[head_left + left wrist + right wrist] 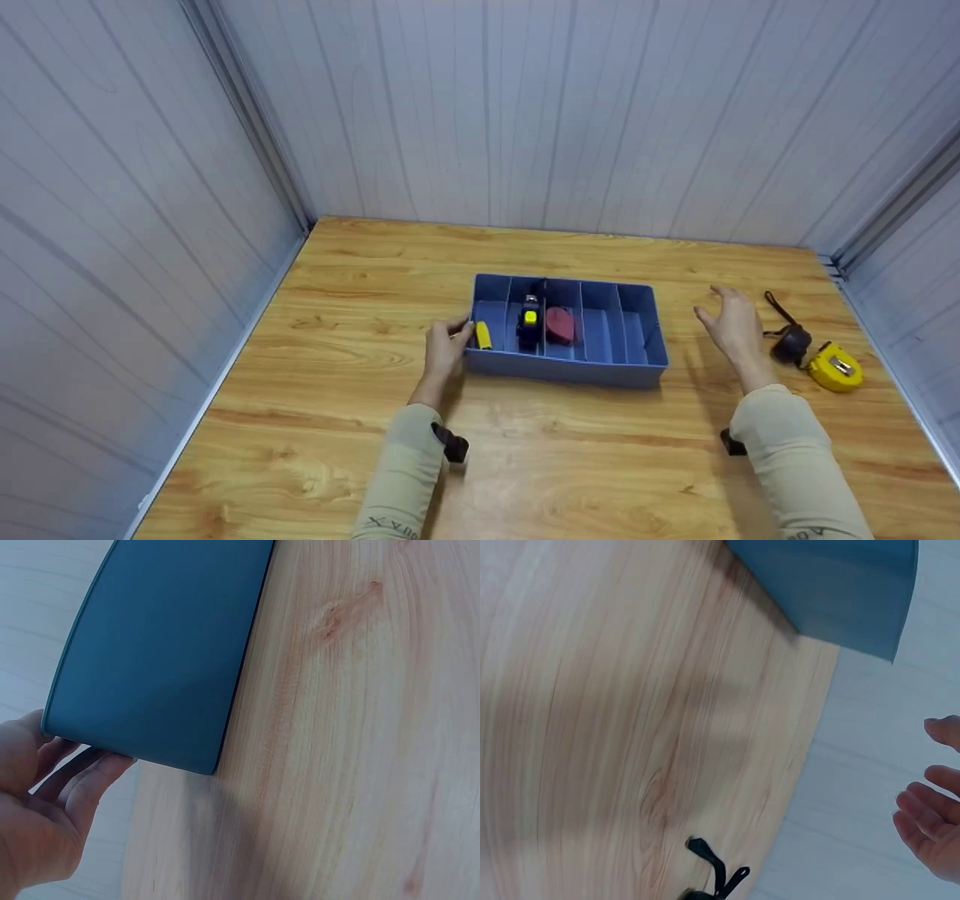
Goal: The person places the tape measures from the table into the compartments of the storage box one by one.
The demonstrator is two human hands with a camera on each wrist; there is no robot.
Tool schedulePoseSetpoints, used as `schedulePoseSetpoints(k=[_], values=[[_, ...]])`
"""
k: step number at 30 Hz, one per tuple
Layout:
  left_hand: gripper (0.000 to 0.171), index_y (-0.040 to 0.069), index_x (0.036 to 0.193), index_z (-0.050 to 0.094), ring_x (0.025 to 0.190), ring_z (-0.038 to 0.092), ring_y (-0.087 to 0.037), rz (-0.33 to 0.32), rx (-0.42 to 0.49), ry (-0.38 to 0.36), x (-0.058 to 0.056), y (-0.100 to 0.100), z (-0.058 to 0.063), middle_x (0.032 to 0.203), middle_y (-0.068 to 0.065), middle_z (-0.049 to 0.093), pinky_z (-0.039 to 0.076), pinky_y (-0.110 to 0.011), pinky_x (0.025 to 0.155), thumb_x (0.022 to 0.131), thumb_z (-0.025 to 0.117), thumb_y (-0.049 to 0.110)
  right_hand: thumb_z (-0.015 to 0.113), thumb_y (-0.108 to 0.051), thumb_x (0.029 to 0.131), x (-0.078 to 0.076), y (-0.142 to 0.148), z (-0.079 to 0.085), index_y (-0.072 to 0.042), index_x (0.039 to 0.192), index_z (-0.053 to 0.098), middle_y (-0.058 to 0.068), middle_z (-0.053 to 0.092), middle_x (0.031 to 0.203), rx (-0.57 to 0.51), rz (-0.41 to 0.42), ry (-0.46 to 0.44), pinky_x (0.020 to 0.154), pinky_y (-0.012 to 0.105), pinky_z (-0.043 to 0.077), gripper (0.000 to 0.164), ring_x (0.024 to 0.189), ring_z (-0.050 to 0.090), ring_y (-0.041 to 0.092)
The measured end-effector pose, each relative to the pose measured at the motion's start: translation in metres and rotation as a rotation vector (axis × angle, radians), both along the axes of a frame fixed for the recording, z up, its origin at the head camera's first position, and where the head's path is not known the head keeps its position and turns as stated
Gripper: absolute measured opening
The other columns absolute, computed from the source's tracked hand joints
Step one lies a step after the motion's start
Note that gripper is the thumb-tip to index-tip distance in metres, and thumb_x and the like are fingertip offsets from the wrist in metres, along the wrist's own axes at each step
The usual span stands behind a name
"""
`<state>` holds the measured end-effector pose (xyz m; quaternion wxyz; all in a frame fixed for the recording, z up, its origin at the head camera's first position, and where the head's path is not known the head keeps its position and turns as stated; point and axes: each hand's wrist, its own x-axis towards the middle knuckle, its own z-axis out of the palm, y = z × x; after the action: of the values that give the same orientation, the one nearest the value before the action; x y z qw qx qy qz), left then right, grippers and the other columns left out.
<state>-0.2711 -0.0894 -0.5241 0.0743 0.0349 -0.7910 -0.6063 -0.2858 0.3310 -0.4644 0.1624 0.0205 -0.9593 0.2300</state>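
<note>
A blue divided box lies on the wooden table. My left hand grips its left end, thumb at the rim and fingers against the outer end wall, as the left wrist view also shows. Close to that thumb, a small yellow item stands in the leftmost compartment. The second compartment holds a black tape measure with a yellow button, and the middle one a round red item. My right hand is held right of the box with nothing in it, thumb and fingers apart.
On the table right of my right hand lie a black tape measure with a wrist strap and a yellow tape measure, side by side. Pale panel walls enclose the table at the back and both sides.
</note>
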Motion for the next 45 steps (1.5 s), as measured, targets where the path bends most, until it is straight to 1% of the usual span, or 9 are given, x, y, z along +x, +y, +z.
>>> schedulePoseSetpoints(k=[6, 10, 15, 19, 22, 31, 38, 40, 45], values=[[0.027, -0.003, 0.113, 0.061, 0.092, 0.059, -0.020, 0.009, -0.023, 0.010, 0.001, -0.001, 0.001, 0.105, -0.016, 0.063, 0.050, -0.027, 0.074, 0.087, 0.058, 0.007, 0.059, -0.015, 0.086, -0.001, 0.017, -0.002, 0.016, 0.121, 0.043, 0.039, 0.041, 0.117, 0.008, -0.039, -0.051, 0.081, 0.059, 0.038, 0.049, 0.102, 0.041, 0.052], [0.026, -0.003, 0.110, 0.062, 0.091, 0.060, -0.021, 0.024, -0.038, 0.006, 0.000, 0.000, 0.001, 0.103, -0.017, 0.064, 0.050, -0.028, 0.074, 0.087, 0.058, 0.007, 0.058, -0.012, 0.086, -0.002, 0.027, -0.003, 0.018, 0.120, 0.043, 0.040, 0.039, 0.117, 0.002, -0.057, -0.051, 0.085, 0.061, 0.034, 0.048, 0.106, 0.036, 0.053], [0.026, -0.005, 0.109, 0.063, 0.091, 0.060, -0.023, 0.036, -0.050, -0.010, -0.001, 0.001, 0.001, 0.102, -0.018, 0.064, 0.050, -0.028, 0.076, 0.086, 0.059, 0.007, 0.058, -0.012, 0.087, -0.001, 0.039, -0.005, 0.017, 0.122, 0.041, 0.040, 0.039, 0.117, -0.009, -0.081, -0.063, 0.083, 0.061, 0.036, 0.048, 0.104, 0.038, 0.053], [0.027, -0.003, 0.112, 0.061, 0.093, 0.059, -0.021, 0.020, -0.023, -0.044, -0.001, 0.001, 0.001, 0.105, -0.017, 0.063, 0.049, -0.027, 0.077, 0.088, 0.057, 0.008, 0.058, -0.010, 0.086, -0.003, 0.047, -0.006, 0.018, 0.123, 0.040, 0.042, 0.038, 0.117, -0.013, -0.103, -0.084, 0.085, 0.061, 0.034, 0.050, 0.106, 0.036, 0.053], [0.027, -0.003, 0.112, 0.061, 0.094, 0.059, -0.020, 0.012, -0.028, -0.043, -0.001, 0.001, 0.001, 0.105, -0.016, 0.063, 0.049, -0.027, 0.077, 0.088, 0.057, 0.008, 0.057, -0.011, 0.086, -0.004, 0.053, -0.007, 0.019, 0.123, 0.038, 0.042, 0.036, 0.119, -0.005, -0.124, -0.114, 0.087, 0.061, 0.033, 0.051, 0.108, 0.034, 0.054], [0.027, -0.003, 0.111, 0.062, 0.094, 0.058, -0.020, 0.004, -0.031, -0.029, 0.000, 0.000, 0.000, 0.104, -0.015, 0.063, 0.049, -0.028, 0.078, 0.088, 0.057, 0.009, 0.055, -0.023, 0.088, -0.003, 0.073, -0.008, 0.013, 0.132, 0.031, 0.042, 0.032, 0.122, -0.011, -0.210, -0.271, 0.087, 0.061, 0.033, 0.062, 0.110, 0.031, 0.054], [0.025, -0.003, 0.109, 0.063, 0.093, 0.059, -0.021, 0.023, -0.039, -0.016, 0.000, 0.000, 0.000, 0.103, -0.015, 0.064, 0.049, -0.028, 0.079, 0.087, 0.059, 0.009, 0.054, -0.024, 0.088, 0.001, 0.085, -0.011, 0.016, 0.131, 0.029, 0.043, 0.030, 0.123, -0.022, -0.264, -0.285, 0.090, 0.061, 0.029, 0.063, 0.111, 0.028, 0.056], [0.025, -0.004, 0.108, 0.063, 0.093, 0.060, -0.023, 0.023, -0.048, 0.004, 0.000, 0.000, 0.000, 0.103, -0.016, 0.064, 0.049, -0.029, 0.078, 0.086, 0.059, 0.008, 0.053, -0.022, 0.088, 0.003, 0.088, -0.012, 0.017, 0.130, 0.028, 0.043, 0.029, 0.123, -0.023, -0.274, -0.289, 0.090, 0.061, 0.029, 0.062, 0.111, 0.027, 0.057], [0.024, -0.006, 0.107, 0.063, 0.093, 0.060, -0.027, 0.011, -0.050, 0.043, 0.000, 0.000, 0.001, 0.102, -0.020, 0.063, 0.050, -0.032, 0.077, 0.086, 0.058, 0.005, 0.050, -0.027, 0.090, 0.009, 0.095, -0.015, 0.015, 0.134, 0.023, 0.043, 0.023, 0.127, -0.055, -0.322, -0.344, 0.087, 0.064, 0.030, 0.066, 0.115, 0.020, 0.057]])
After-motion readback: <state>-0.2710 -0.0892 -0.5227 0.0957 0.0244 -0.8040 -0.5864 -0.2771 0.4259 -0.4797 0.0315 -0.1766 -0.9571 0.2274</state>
